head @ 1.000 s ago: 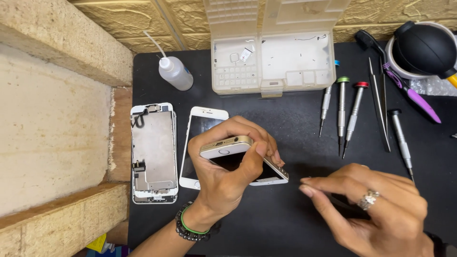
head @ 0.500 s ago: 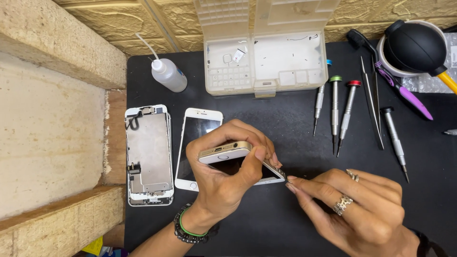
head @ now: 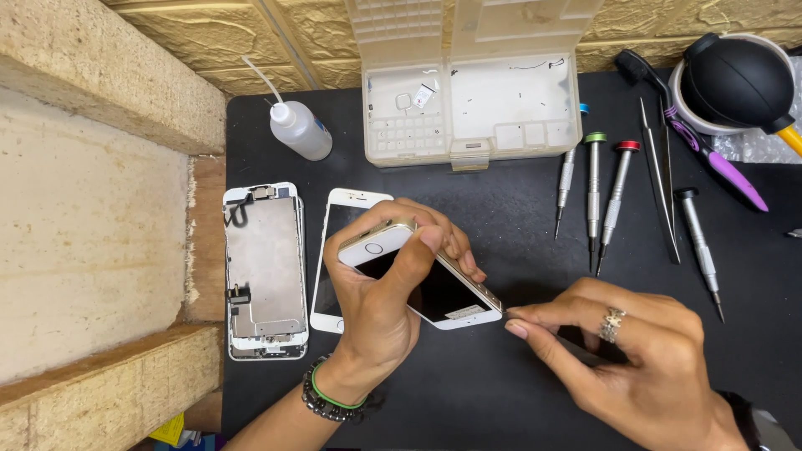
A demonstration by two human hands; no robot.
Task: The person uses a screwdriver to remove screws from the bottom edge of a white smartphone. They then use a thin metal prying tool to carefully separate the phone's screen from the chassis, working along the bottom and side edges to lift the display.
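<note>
There is one view only, from a camera worn on the person's head. It looks steeply down and slightly forward onto the black counter, close enough that the left hand and the right hand fill the lower middle of the frame. The far edge of the view reaches the textured wall; the near edge cuts off both forearms. No second view shares this scene.

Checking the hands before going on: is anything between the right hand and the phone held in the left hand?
Nothing visible: the right hand has its fingertips at the lower corner of the phone, gripped by the left hand.
</note>
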